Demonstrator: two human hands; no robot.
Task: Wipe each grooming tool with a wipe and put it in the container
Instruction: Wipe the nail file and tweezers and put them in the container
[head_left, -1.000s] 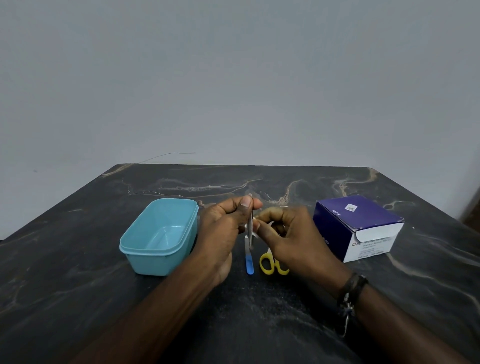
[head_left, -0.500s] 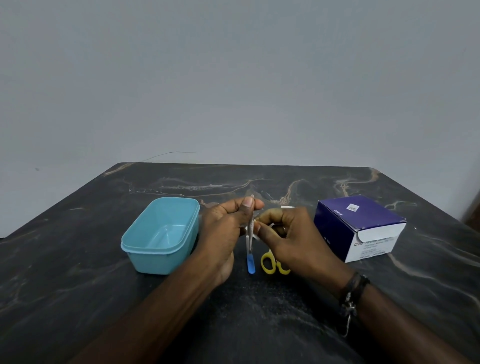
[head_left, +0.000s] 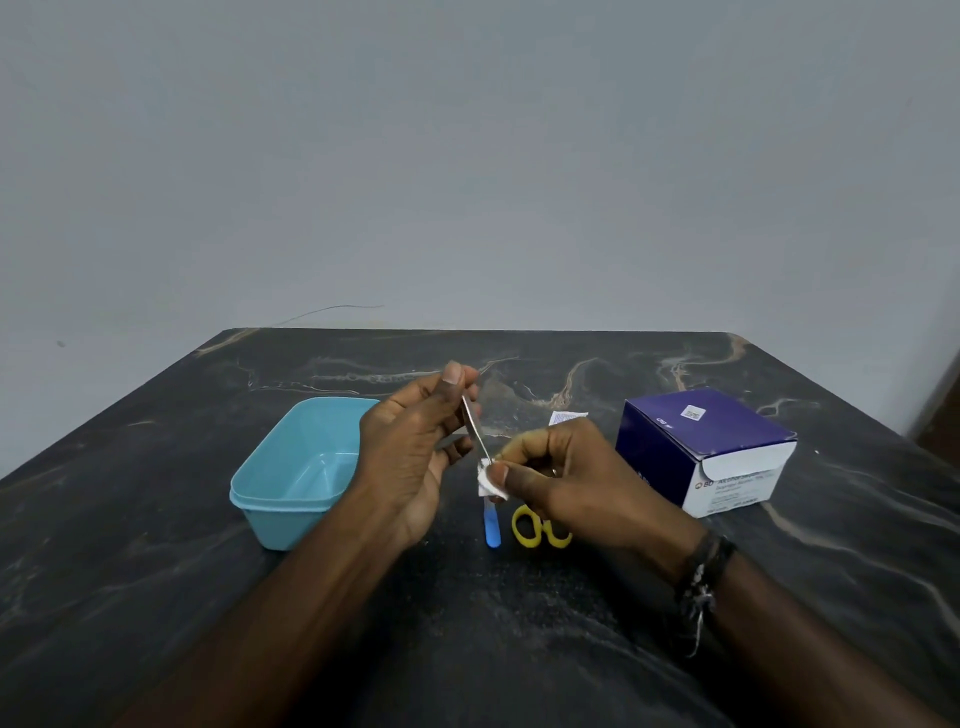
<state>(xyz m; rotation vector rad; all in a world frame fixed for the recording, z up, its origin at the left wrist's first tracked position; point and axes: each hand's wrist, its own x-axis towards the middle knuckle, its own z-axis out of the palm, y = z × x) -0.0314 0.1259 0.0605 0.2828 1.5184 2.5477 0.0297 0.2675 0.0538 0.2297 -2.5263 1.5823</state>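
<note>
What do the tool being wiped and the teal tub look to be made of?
Tool: shaft looks like polished metal, thin, grey and shiny; the blue handle end is likely plastic. Tub: looks like moulded plastic, even teal colour, smooth satin walls, rounded corners and a stepped rim.

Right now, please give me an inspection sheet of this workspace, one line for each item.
Surface: dark marbled table, pale veins.
Job's things: metal tool with blue handle, held upright over the table; white wipe pinched around its shaft; yellow-handled scissors lying on the table, partly hidden; teal container, open, no tool seen inside.
Clutter: purple and white box; small white packet behind the right hand.
Hands: left hand holds the tool's upper end; right hand pinches the wipe.
Cables: thin wire beyond the far edge.
Surroundings: plain grey wall.
</note>
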